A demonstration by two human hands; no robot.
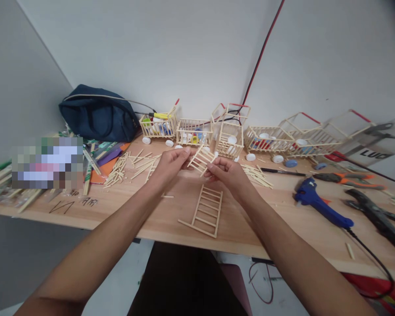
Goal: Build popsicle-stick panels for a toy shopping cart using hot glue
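Between both hands I hold a small wooden stick frame (201, 160) with several rungs, raised above the table. My left hand (176, 163) pinches its left side, and my right hand (224, 170) grips its right corner. Below them on the tabletop lies a larger ladder-like stick frame (208, 210), one stick jutting out to its left. A further stick frame (150, 172) is partly hidden behind my left wrist. Loose cut sticks (116, 171) lie left of my left hand, and more short sticks (256, 175) lie beside my right hand.
Several stick-built toy carts with bottle-cap wheels, such as this cart (270, 139), line the wall. At right lie a blue glue gun (322, 204), orange-handled pliers (345, 179) and a black-handled tool (375, 215). A dark blue bag (98, 114) stands back left.
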